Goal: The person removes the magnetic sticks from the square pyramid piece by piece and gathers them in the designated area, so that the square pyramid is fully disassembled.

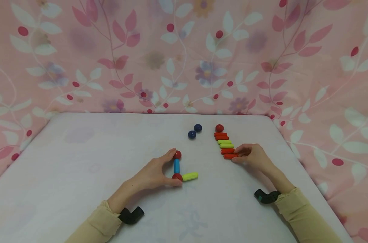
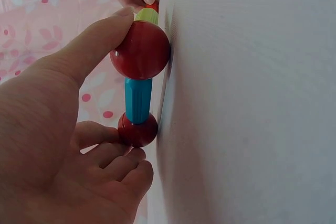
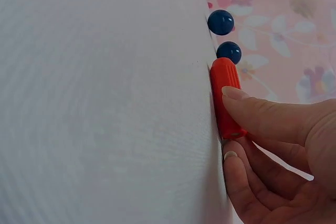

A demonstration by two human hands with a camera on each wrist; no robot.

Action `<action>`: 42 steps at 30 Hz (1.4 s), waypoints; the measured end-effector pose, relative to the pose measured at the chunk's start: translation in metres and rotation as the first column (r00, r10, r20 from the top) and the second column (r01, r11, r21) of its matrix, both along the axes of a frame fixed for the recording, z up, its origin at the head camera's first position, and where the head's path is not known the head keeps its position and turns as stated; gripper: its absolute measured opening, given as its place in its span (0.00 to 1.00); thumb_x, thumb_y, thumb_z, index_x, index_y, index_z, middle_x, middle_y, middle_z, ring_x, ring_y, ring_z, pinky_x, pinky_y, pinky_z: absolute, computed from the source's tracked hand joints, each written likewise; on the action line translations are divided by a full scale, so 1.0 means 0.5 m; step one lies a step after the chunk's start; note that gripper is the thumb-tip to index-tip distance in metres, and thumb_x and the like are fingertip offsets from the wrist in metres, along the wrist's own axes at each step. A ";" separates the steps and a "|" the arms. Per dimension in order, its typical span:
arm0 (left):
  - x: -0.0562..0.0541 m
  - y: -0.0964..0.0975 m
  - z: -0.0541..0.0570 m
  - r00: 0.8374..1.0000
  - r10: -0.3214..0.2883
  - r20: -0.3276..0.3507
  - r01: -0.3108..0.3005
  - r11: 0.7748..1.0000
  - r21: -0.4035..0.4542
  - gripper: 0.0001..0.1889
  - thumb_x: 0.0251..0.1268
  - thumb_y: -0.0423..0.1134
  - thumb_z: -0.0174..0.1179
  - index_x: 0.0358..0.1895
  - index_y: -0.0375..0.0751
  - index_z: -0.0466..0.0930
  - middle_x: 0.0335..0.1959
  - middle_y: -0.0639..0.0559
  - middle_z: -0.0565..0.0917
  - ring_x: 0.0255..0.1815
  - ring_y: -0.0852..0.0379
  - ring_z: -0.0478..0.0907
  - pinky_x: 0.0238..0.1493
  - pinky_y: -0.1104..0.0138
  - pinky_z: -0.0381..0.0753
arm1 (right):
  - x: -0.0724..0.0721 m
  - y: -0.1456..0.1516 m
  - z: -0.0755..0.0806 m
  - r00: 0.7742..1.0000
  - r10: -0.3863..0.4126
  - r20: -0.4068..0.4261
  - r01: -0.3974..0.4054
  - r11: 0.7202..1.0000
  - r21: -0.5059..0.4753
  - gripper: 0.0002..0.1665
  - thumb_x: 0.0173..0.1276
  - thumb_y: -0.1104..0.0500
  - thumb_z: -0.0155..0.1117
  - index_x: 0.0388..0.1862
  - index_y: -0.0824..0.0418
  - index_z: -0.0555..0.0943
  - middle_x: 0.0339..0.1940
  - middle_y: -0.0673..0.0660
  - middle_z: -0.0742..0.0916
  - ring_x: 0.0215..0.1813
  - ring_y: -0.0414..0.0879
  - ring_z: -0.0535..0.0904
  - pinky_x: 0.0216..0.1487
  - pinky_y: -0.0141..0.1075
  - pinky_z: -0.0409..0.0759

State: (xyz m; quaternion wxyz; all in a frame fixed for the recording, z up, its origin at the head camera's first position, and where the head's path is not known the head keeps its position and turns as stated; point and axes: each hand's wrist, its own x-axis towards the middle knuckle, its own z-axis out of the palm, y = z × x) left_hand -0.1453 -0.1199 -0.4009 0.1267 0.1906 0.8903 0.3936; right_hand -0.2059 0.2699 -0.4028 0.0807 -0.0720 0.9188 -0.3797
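My left hand point(image 1: 152, 172) holds a joined piece between thumb and fingers. It has a far red ball point(image 1: 177, 154), a blue rod point(image 1: 176, 166) and a near red ball point(image 1: 177, 177). From the near ball a yellow-green rod point(image 1: 190, 176) points right. In the left wrist view the thumb lies against one red ball point(image 2: 140, 50), the fingers at the other point(image 2: 137, 129). At the near end of a row of rods, my right hand point(image 1: 252, 157) pinches a red rod point(image 3: 226, 98), which lies on the table.
Beyond that rod the row continues with another red rod point(image 1: 227, 151), two yellow-green rods point(image 1: 226, 146), two more red rods point(image 1: 221, 134) and a red ball point(image 1: 219, 128). Two dark blue balls point(image 1: 192, 134) sit left of the row. A flowered curtain point(image 1: 184, 67) hangs behind the white table point(image 1: 80, 162).
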 end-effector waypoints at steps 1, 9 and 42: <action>0.000 0.000 0.000 1.000 -0.001 -0.002 0.001 1.000 0.000 0.57 0.48 0.59 0.76 0.80 0.46 0.53 0.81 0.55 0.56 0.81 0.53 0.51 0.76 0.49 0.59 | 0.000 0.000 0.001 1.000 -0.002 0.000 0.002 1.000 -0.002 0.20 0.59 0.52 0.78 0.46 0.60 0.86 0.41 0.56 0.86 0.43 0.49 0.79 0.41 0.33 0.81; -0.001 0.000 -0.001 1.000 -0.005 0.002 0.005 1.000 -0.001 0.57 0.48 0.60 0.76 0.80 0.47 0.53 0.81 0.55 0.56 0.81 0.53 0.51 0.76 0.49 0.60 | 0.004 -0.001 0.009 1.000 -0.013 0.001 0.013 1.000 -0.019 0.22 0.60 0.53 0.77 0.49 0.62 0.84 0.41 0.58 0.87 0.43 0.50 0.81 0.41 0.30 0.81; -0.001 0.000 -0.001 1.000 -0.005 -0.012 0.005 1.000 -0.006 0.57 0.48 0.59 0.76 0.80 0.46 0.53 0.80 0.55 0.57 0.81 0.53 0.51 0.76 0.49 0.60 | -0.001 0.008 0.011 0.999 0.009 0.041 -0.008 0.999 -0.033 0.23 0.61 0.54 0.76 0.52 0.62 0.83 0.42 0.58 0.87 0.44 0.50 0.82 0.42 0.30 0.82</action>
